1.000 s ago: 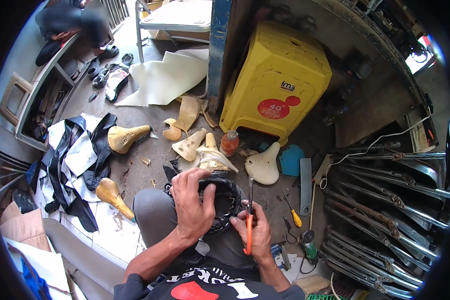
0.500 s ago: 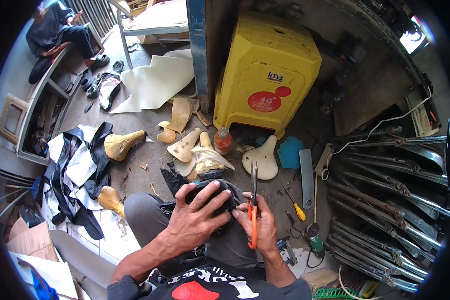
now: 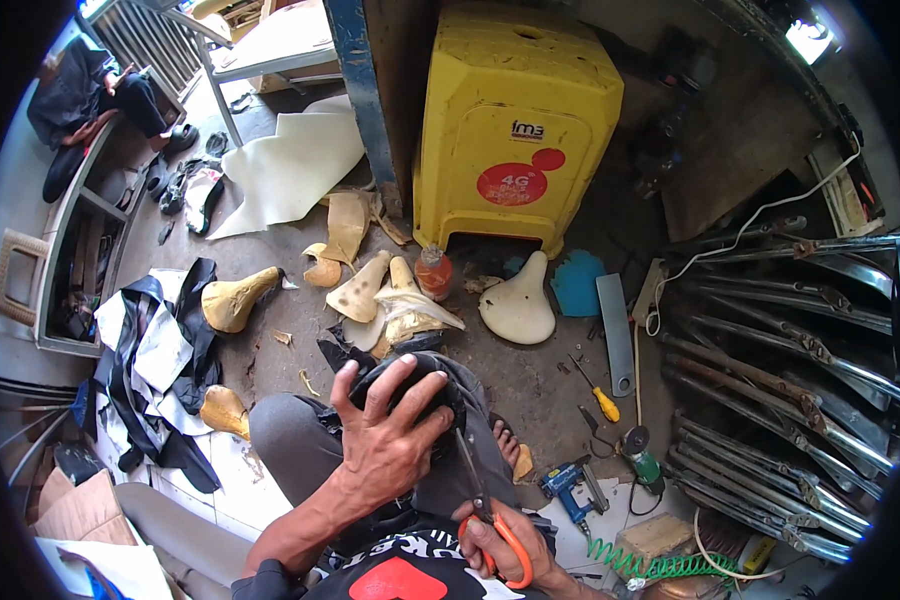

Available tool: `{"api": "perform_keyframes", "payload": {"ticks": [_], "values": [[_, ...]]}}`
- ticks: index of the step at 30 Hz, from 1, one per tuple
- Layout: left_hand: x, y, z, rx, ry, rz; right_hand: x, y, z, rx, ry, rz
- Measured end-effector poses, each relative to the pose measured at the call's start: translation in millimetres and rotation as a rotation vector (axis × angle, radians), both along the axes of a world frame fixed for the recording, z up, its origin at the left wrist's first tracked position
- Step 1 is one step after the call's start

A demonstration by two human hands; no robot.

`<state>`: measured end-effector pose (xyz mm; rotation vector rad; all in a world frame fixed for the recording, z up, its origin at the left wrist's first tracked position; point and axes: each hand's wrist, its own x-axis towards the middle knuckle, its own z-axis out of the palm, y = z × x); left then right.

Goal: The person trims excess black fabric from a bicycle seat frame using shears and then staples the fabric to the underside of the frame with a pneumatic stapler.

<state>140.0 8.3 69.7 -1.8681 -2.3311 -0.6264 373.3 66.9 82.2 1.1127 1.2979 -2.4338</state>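
Note:
My left hand [image 3: 395, 430] is spread over a rounded bundle of black cover material [image 3: 450, 385] on my lap, its fingers curled across the top and holding it. What lies inside the bundle is hidden. In my right hand [image 3: 538, 555] is a pair of scissors [image 3: 472, 468] with orange handles. The blades point up and away, nearly together, with their tips beside the black material near my left fingers. Just past the bundle lie several pale foam saddle pads [image 3: 360, 290]. A cream saddle pad [image 3: 518, 308] rests farther right on the floor.
A yellow plastic stool [image 3: 520, 120] stands ahead, with an orange bottle [image 3: 433, 273] by it. To the right are a yellow screwdriver [image 3: 606, 405], a blue staple gun [image 3: 567, 488], a green grinder [image 3: 642, 465] and stacked metal tubes [image 3: 780, 400]. Black-and-white scraps [image 3: 160, 340] lie left. A person [image 3: 80, 95] sits far left.
My right hand has drawn back toward my body with the scissors, whose blades now tilt left toward the bundle. My left hand stays on the black material. The whole view has shifted slightly.

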Motion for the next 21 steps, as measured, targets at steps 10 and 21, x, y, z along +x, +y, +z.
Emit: {"api": "perform_keyframes", "payload": {"ticks": [10,21], "values": [[8.0,-6.8,-16.8,0.125,0.164,0.016,-10.0,-3.0,-7.4,-0.031,0.040,-0.010],[8.2,-7.8,-17.5,0.116,0.156,-0.009,-13.7,-2.5,1.6,0.025,-0.092,0.024]]}}
